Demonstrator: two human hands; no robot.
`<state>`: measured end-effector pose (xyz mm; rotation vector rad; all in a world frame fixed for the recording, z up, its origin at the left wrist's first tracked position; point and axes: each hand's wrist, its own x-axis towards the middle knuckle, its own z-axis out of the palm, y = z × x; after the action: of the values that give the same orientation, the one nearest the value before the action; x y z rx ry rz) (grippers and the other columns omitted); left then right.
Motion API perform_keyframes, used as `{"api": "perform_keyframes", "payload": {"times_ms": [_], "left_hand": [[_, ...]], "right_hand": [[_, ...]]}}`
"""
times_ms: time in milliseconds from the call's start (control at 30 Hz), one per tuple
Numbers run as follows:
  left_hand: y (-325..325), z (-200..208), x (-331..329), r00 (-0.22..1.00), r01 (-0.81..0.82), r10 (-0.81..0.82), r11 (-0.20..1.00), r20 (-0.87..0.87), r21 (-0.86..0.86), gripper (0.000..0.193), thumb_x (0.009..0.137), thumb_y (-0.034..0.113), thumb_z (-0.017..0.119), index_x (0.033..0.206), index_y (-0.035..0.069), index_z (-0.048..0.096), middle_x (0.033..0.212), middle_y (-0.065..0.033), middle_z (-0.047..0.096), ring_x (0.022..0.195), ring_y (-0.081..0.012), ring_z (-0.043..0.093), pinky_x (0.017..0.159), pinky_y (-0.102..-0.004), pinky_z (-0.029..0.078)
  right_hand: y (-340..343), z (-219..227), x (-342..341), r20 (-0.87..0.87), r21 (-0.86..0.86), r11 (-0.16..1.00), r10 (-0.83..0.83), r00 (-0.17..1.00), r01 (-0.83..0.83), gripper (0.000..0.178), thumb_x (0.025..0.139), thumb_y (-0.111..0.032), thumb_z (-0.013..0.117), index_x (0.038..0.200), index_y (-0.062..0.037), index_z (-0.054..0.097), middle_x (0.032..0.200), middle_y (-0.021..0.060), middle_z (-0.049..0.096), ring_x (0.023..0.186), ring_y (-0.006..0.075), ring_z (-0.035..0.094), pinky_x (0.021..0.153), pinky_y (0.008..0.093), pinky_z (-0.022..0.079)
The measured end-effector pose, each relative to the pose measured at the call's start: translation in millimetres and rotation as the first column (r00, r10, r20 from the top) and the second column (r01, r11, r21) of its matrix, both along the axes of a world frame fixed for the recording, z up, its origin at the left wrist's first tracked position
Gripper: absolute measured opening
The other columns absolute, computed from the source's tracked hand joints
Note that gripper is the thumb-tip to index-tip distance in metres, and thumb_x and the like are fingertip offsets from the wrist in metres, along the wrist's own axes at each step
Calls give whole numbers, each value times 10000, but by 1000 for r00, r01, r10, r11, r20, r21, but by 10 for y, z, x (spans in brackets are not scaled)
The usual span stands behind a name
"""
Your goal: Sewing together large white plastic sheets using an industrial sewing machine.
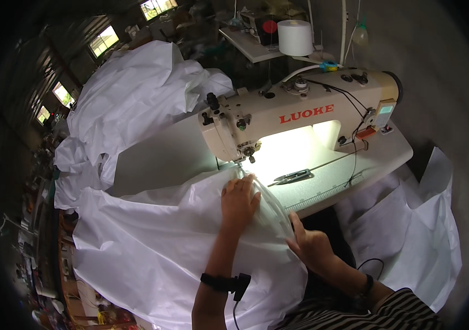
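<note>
A large white sheet, thin and slightly shiny, spreads over the front of the sewing machine. Its folded edge runs from under the needle area toward me. My left hand lies flat on the sheet just in front of the presser foot, fingers pointing at it. Further down the same edge, my right hand has the sheet's edge between its thumb and extended index finger. A pair of thread snips rests on the machine bed, right of the needle. The exact needle point is too small to make out.
More white sheeting is heaped behind and left of the machine. Another white piece hangs at the right. A white thread cone stands above the machine. A ruler strip runs along the bed's front edge.
</note>
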<state>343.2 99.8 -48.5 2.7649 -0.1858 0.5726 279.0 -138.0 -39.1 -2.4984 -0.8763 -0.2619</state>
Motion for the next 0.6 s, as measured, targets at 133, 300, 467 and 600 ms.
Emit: {"api": "perform_keyframes", "payload": {"times_ms": [133,300,467,600], "left_hand": [[-23,-3,-53,999,-41,41,998,2,56,503,857,281,652,1309,97,530,1270,-76,610,1188,-271,508,984,-443,402],[3,17,-64,999,-32,33,997,-16,64,491,871,286,637,1314,103,531,1292,-79,597,1204,-273,501,990,-443,398],[24,21,-75,999,7,-9,998,33,57,506,878,287,630,1339,110,518,1324,-61,581,1214,-271,500,1000,-453,395],[56,52,-80,999,20,-19,998,-29,53,489,880,287,628,1326,109,536,1324,-65,579,1212,-271,501,1011,-448,391]], "right_hand": [[62,-21,120,-72,-98,994,44,996,-51,586,891,-180,609,1379,55,386,647,97,615,536,256,629,513,353,511],[-9,-94,28,-19,-104,989,108,994,-110,522,886,-123,597,1357,29,430,747,117,641,592,272,646,535,347,526],[-107,-74,-193,-245,66,983,181,953,-170,458,871,-82,611,1304,16,495,817,154,643,621,299,650,565,361,537],[-189,-88,-332,-268,131,990,87,959,-53,520,868,-84,589,1359,19,454,733,107,601,566,270,624,520,370,525]]}}
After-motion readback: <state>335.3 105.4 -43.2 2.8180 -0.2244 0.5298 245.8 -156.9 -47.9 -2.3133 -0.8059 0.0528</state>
